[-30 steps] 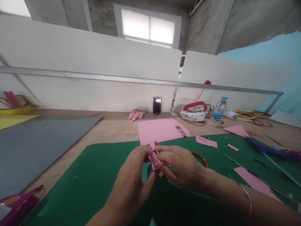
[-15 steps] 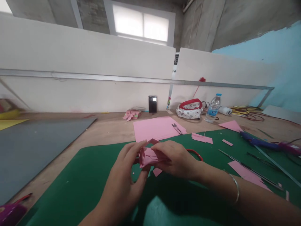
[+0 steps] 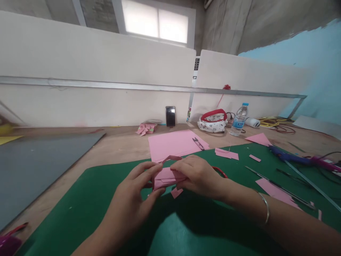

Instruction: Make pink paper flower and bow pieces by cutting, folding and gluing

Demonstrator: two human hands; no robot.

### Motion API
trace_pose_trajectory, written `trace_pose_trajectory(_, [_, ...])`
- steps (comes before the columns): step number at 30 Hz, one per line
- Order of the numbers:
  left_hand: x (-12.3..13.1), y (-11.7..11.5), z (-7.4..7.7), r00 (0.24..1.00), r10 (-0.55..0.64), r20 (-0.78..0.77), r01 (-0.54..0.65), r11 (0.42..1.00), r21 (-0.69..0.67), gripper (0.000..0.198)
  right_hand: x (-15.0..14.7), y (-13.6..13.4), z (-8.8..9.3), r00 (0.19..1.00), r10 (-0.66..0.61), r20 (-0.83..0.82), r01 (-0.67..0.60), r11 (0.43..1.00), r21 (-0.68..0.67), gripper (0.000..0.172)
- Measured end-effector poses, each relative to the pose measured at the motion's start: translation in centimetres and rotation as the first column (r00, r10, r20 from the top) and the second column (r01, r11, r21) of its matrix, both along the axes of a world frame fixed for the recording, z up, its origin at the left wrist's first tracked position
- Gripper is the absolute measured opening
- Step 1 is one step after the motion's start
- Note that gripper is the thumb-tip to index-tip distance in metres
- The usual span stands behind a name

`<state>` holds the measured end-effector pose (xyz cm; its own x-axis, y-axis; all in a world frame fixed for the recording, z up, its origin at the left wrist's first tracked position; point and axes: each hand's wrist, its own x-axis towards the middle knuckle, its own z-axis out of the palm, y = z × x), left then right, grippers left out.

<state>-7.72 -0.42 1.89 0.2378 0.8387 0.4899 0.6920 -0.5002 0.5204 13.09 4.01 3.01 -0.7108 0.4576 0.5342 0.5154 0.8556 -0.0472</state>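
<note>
Between my hands, just above the green cutting mat (image 3: 106,206), is a small folded pink paper box (image 3: 166,177) with a strip of paper arching over its far side. My left hand (image 3: 135,188) closes on its left end, thumb below and fingers on top. The fingers of my right hand (image 3: 198,176) pinch its right end. My fingers hide both ends of the box. Under it lies a pink paper scrap (image 3: 176,192). Behind my right hand a red loop-shaped handle (image 3: 220,171) partly shows.
Beyond the mat lie pink sheets (image 3: 170,144) with thread snips (image 3: 198,143) on them. A phone (image 3: 170,116), a pouch (image 3: 212,122) and a water bottle (image 3: 239,120) stand along the wall. To the right are a glue gun (image 3: 290,157), a pen (image 3: 279,188) and paper scraps.
The pink box has turned slightly, so its long near side faces me more squarely. Both hands keep hold of it, and the left hand has shifted a little left. The whole view has shifted slightly.
</note>
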Motion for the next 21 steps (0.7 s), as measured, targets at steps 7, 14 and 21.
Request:
trace_pose_trajectory(7, [-0.3, 0.8, -0.2, 0.994, -0.067, 0.082, 0.071, 0.997, -0.036, 0.031, 0.0, 0.6, -0.5, 0.998, 0.044, 0.036, -0.050, 0.980, 0.195, 0.015])
trace_pose_trajectory(14, [-0.7, 1.8, -1.1, 0.998, -0.067, -0.003, 0.067, 0.997, 0.023, 0.028, 0.3, 0.8, -1.1, 0.997, 0.078, 0.019, -0.080, 0.952, 0.297, 0.038])
trace_pose_trajectory(21, [0.0, 2.7, -2.9, 0.993, -0.093, -0.071, 0.095, 0.995, 0.034, 0.033, 1.2, 1.6, 0.2, 0.957, -0.241, -0.160, 0.217, 0.964, -0.155, 0.037])
